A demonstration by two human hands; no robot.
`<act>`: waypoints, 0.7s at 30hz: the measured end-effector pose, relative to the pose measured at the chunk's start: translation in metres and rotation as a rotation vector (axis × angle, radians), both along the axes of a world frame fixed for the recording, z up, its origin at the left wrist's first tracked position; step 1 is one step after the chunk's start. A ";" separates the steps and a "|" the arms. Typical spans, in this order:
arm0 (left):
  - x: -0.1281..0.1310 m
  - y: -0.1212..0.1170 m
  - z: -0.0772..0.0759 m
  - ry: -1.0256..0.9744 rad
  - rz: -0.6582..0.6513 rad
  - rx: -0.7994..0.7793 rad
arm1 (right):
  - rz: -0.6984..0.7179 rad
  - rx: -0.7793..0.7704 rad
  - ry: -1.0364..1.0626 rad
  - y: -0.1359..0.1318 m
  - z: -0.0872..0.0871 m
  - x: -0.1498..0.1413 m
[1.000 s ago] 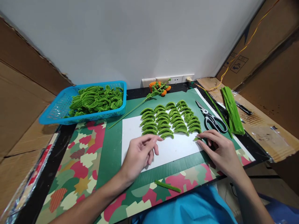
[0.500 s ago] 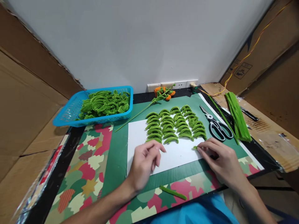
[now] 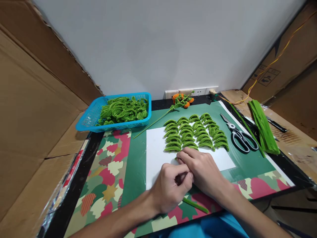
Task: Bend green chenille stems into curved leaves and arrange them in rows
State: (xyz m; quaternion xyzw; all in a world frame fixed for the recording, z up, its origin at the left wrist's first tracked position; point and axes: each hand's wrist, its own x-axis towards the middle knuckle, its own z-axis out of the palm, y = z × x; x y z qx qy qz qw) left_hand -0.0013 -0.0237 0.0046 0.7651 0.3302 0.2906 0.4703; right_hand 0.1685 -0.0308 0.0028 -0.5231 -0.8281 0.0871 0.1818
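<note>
My two hands meet over the front of a white sheet [image 3: 155, 158]. My right hand [image 3: 201, 168] has its fingers closed; a small green tip of a fuzzy pipe cleaner piece [image 3: 176, 158] pokes out by its fingertips. Touching it, my left hand [image 3: 170, 186] is curled with thumb and forefinger pressed together, and what lies in that pinch is hidden. Rows of curved green pipe cleaner pieces [image 3: 187, 134] lie just beyond the hands. A straight green pipe cleaner piece [image 3: 196, 205] rests on the mat below them.
At the back left stands a blue basket [image 3: 116, 126] of curled green pieces. An orange flower stem [image 3: 160, 117] lies behind the rows. Scissors [image 3: 239, 135], a green pipe cleaner bundle [image 3: 264, 127] and a black-handled tool [image 3: 277, 124] lie on the right.
My right hand has moved left with the small green piece and now meets my left hand. The left fingers have closed into a pinch. The view has shifted slightly.
</note>
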 end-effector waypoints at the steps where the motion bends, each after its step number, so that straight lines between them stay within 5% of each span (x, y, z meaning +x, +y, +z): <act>1: 0.000 -0.001 0.001 -0.004 -0.012 0.021 | -0.009 0.016 0.000 0.000 -0.001 -0.001; 10: 0.007 -0.010 -0.005 -0.069 -0.225 0.494 | -0.118 0.206 -0.120 0.007 -0.008 -0.011; 21: 0.002 -0.001 -0.001 -0.061 -0.257 0.533 | -0.003 0.181 -0.054 0.025 -0.008 -0.021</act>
